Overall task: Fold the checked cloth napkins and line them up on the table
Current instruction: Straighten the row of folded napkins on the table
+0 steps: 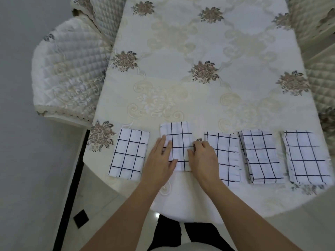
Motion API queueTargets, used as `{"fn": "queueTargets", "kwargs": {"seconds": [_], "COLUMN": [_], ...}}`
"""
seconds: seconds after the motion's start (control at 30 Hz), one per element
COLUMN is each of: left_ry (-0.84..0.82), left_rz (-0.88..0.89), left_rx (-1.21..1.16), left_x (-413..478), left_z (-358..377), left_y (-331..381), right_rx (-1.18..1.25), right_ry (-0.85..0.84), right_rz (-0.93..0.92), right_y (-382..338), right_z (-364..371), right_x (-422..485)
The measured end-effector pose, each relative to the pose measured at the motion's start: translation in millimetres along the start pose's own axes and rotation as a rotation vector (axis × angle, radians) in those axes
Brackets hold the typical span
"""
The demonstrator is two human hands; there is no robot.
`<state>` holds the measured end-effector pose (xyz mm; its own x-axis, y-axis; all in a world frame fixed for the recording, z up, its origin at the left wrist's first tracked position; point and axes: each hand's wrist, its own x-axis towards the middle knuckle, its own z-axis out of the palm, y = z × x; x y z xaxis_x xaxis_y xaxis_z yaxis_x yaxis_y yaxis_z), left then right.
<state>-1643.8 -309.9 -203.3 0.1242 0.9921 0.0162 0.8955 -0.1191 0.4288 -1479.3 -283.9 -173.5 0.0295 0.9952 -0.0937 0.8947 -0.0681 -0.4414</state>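
Table (199,96) with five folded checked napkins (261,156) in a row at the near edge.
Second napkin (178,138) sits high. Left hand (159,160) flat on it, fingers straight, together; right hand (204,158) fingers bent at its right edge, pinch or press unclear. Aligning step, probably; next, slide it level.

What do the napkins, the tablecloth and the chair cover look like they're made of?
The napkins: thin matte woven cloth, probably cotton; crisp flat folds. The tablecloth: likely synthetic jacquard, faint sheen, raised-looking flowers. The chair cover: quilted padded fabric, diamond stitching, satiny shine.
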Motion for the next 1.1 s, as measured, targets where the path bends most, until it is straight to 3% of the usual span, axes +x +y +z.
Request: {"fn": "queueTargets", "kwargs": {"seconds": [0.33,0.43,0.57,0.9,1.1], "left_ry": [-0.069,-0.102,-0.127,-0.316,-0.203], "left_rz": [0.097,0.122,0.162,0.102,0.200], "left_rx": [0.037,0.109,0.215,0.285,0.235], "left_x": [-22,-26,-21,-18,-32], "left_z": [-3,-9,-16,-23,-50], "left_y": [-11,-11,-10,-12,-45], "right_rx": [-0.039,-0.137,-0.259,-0.342,-0.345], "right_ry": [-0.038,0.065,-0.040,-0.137,-0.020], "right_rz": [0.068,-0.032,-0.291,-0.318,-0.300], "right_y": [-12,-11,-4,5,-22], "right_z": [9,8,18,26,19], "right_x": [-32,-40,-40,-45,-52]}}
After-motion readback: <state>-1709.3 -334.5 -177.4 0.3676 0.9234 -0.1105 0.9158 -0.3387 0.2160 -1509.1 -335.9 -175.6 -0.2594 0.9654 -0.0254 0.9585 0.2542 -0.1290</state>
